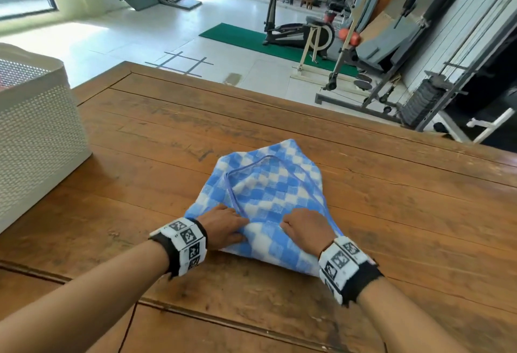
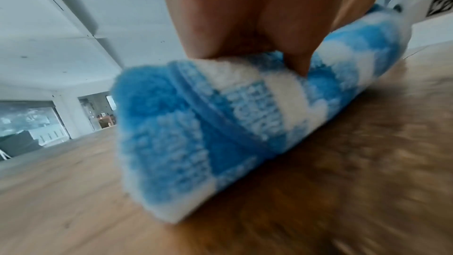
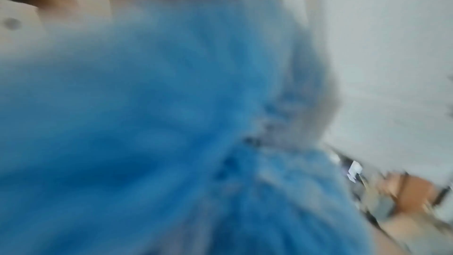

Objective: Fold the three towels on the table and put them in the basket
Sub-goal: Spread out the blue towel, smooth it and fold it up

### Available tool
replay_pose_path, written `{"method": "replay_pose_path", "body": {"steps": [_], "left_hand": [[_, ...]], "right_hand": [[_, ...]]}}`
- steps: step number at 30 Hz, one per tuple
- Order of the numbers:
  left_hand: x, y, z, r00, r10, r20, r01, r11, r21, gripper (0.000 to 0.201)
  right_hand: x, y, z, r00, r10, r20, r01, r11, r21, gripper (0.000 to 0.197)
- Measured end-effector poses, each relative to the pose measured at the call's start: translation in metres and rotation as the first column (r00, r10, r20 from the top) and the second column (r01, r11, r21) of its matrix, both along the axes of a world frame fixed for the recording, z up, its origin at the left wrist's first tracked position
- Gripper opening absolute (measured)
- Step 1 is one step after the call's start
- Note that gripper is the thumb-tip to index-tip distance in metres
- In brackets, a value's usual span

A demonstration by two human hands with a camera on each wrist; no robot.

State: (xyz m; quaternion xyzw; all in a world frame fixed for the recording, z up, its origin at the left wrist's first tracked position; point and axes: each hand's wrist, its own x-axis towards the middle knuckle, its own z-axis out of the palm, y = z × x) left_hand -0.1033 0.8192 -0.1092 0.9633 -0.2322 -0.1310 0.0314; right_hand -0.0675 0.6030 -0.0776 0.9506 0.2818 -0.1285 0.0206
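A blue and white checked towel (image 1: 268,193) lies partly folded on the wooden table (image 1: 167,134), its near edge doubled into a thick roll. My left hand (image 1: 223,226) pinches the left end of that near fold (image 2: 220,119) between thumb and fingers. My right hand (image 1: 305,229) grips the same fold further right. The right wrist view is a blur of blue towel (image 3: 159,123) close to the lens. The white perforated basket (image 1: 36,134) stands at the table's left edge, apart from both hands. I see only this one towel on the table.
Bare wood runs between the towel and the basket and along the table's far edge (image 1: 251,92). Beyond the table are a tiled floor, a green mat (image 1: 251,42) and gym machines (image 1: 302,30) at the right.
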Motion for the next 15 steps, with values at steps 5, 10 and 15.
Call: {"method": "replay_pose_path", "body": {"steps": [5,10,15], "left_hand": [[0.037,0.001,0.004,0.953,0.114,-0.282,-0.141,0.987,-0.076,0.05],[0.049,-0.005,0.003,0.971,0.13,-0.198,-0.138,0.99,-0.025,0.052],[0.028,0.001,-0.012,0.942,-0.015,0.335,-0.011,0.997,0.077,0.061]], "right_hand": [[-0.027,-0.004,-0.025,0.991,0.051,0.123,-0.045,0.998,-0.051,0.107],[0.004,-0.012,-0.037,0.996,-0.094,0.003,0.093,0.987,0.129,0.095],[0.043,-0.013,-0.037,0.934,-0.19,-0.301,0.233,0.966,0.114,0.078]]}}
